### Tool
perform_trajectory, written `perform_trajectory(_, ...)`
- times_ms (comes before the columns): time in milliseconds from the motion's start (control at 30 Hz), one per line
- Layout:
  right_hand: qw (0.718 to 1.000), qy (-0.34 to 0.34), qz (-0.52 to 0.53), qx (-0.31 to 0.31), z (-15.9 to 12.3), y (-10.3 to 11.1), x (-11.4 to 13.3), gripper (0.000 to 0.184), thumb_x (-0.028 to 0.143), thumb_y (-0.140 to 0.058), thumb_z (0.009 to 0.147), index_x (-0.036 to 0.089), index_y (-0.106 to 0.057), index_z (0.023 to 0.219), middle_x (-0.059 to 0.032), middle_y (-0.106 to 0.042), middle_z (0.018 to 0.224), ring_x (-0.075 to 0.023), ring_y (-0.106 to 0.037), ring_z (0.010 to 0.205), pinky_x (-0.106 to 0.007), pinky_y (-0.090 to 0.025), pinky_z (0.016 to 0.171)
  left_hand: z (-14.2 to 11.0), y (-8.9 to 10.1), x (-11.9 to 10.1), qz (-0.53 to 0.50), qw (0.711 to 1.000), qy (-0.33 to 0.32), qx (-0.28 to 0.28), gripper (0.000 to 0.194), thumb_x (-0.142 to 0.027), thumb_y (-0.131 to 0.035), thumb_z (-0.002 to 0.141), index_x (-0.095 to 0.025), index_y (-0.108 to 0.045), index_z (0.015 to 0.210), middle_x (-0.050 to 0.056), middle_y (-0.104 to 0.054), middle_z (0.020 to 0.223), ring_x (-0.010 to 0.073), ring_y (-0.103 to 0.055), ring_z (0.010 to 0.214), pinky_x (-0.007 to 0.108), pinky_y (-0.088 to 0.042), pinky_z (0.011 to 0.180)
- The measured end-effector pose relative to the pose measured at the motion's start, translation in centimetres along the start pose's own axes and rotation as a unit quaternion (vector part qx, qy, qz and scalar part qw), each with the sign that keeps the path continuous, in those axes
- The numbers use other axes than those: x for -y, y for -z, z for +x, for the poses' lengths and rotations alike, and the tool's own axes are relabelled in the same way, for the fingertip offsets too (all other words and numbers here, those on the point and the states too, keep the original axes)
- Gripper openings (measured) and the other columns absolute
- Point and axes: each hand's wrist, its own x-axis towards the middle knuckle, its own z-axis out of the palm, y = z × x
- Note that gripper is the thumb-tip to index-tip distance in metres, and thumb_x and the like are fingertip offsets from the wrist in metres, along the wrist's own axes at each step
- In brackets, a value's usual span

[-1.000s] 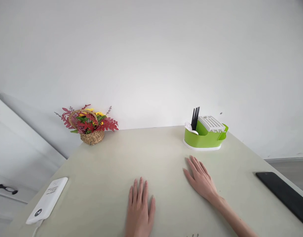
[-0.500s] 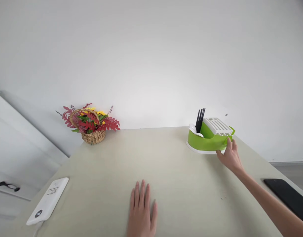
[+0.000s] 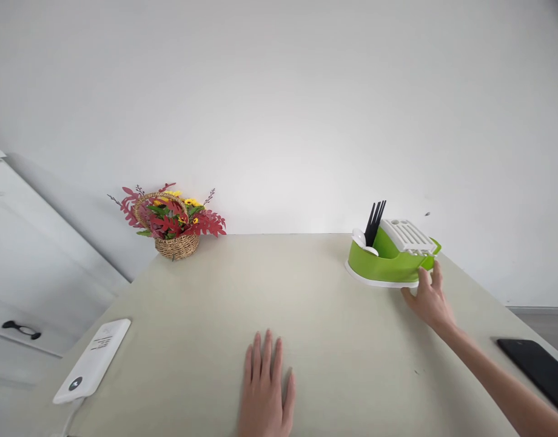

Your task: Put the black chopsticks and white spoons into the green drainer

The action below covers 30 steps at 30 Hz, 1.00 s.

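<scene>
An uneven pull at its near right corner could tip the green caddy (image 3: 379, 269) at the table's (image 3: 301, 291) back right, spilling the black sticks (image 3: 372, 232). My right hand (image 3: 430, 303) is half-curled there, thumb apart; whether I grip or merely touch, I can't tell. My left hand (image 3: 266, 400) lies flat, holding nothing.

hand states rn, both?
Left hand: open, palm down on the table.
Right hand: fingers partly curled at the green caddy; can't tell if it grips.
</scene>
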Motion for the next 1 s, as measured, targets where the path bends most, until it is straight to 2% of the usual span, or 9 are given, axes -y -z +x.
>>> perform_trajectory(100, 0.999, 0.047, 0.0, -0.026, -0.5, -0.5, 0.4, 0.071, 0.046, -0.056, 0.087, 0.019, -0.041, 0.151, -0.0239, -0.003, 0.173, -0.0468, -0.056, 0.132, -0.052, -0.061, 0.076, 0.0, 0.0, 0.1, -0.002, 1.0, 0.002, -0.003, 0.069, -0.04, -0.045, 0.106, -0.024, -0.02, 0.168, 0.006, -0.031, 0.172, 0.0333, -0.028, 0.158, 0.051, -0.039, 0.121)
perform_trajectory(200, 0.995, 0.091, 0.01, -0.047, -1.1, -0.9, 1.3, 0.066, 0.046, -0.056, 0.089, 0.02, -0.043, 0.149, -0.0253, -0.004, 0.172, -0.0469, -0.059, 0.129, -0.054, -0.062, 0.076, -0.1, 0.0, 0.1, -0.006, 1.0, 0.001, -0.01, 0.068, -0.039, -0.045, 0.106, -0.023, -0.022, 0.168, 0.006, -0.032, 0.171, 0.0338, -0.027, 0.158, 0.051, -0.037, 0.122)
perform_trajectory(400, 0.992, 0.116, 0.03, -0.032, -2.8, -1.5, 4.5, 0.061, 0.044, -0.053, 0.093, 0.022, -0.044, 0.15, -0.0255, 0.003, 0.172, -0.0398, -0.07, 0.114, -0.051, -0.062, 0.076, -0.1, 0.2, 0.1, -0.007, 1.0, -0.002, -0.014, 0.067, -0.038, -0.048, 0.105, -0.021, -0.026, 0.167, 0.007, -0.032, 0.171, 0.0331, -0.026, 0.159, 0.051, -0.037, 0.121)
perform_trajectory(600, 0.985, 0.153, 0.073, -0.045, -5.1, -2.0, 8.2, 0.065, 0.036, -0.054, 0.094, 0.027, -0.036, 0.156, -0.0262, 0.004, 0.172, -0.0359, -0.072, 0.107, -0.055, -0.06, 0.084, -0.3, 0.3, 0.2, 0.001, 1.0, -0.007, -0.021, 0.067, -0.038, -0.051, 0.104, -0.019, -0.03, 0.165, 0.009, -0.032, 0.171, 0.0335, -0.024, 0.159, 0.051, -0.035, 0.122)
perform_trajectory(667, 0.984, 0.154, 0.082, -0.039, -6.2, -2.1, 9.5, 0.063, 0.035, -0.053, 0.095, 0.027, -0.036, 0.155, -0.0249, 0.005, 0.172, -0.035, -0.072, 0.108, -0.054, -0.06, 0.084, -0.3, 0.2, 0.2, 0.0, 1.0, -0.007, -0.023, 0.067, -0.038, -0.051, 0.104, -0.018, -0.031, 0.165, 0.009, -0.032, 0.171, 0.0335, -0.024, 0.159, 0.05, -0.035, 0.122)
perform_trajectory(800, 0.983, 0.158, 0.09, -0.03, -8.6, -1.7, 12.4, 0.058, 0.034, -0.05, 0.096, 0.025, -0.039, 0.153, -0.0221, 0.007, 0.173, -0.0397, -0.064, 0.125, -0.053, -0.06, 0.086, -0.5, 0.1, 0.3, 0.001, 1.0, -0.009, -0.024, 0.066, -0.037, -0.052, 0.104, -0.018, -0.032, 0.164, 0.009, -0.032, 0.171, 0.0336, -0.025, 0.159, 0.051, -0.035, 0.122)
perform_trajectory(1000, 0.983, 0.152, 0.107, 0.011, -12.2, -0.5, 16.6, 0.06, 0.036, -0.049, 0.095, 0.033, -0.038, 0.155, -0.0148, 0.011, 0.174, -0.0405, -0.064, 0.126, -0.056, -0.058, 0.088, -0.6, 0.5, 0.1, 0.007, 1.0, -0.006, -0.001, 0.065, -0.038, -0.05, 0.105, -0.021, -0.031, 0.165, 0.009, -0.029, 0.172, 0.0335, -0.025, 0.159, 0.053, -0.035, 0.122)
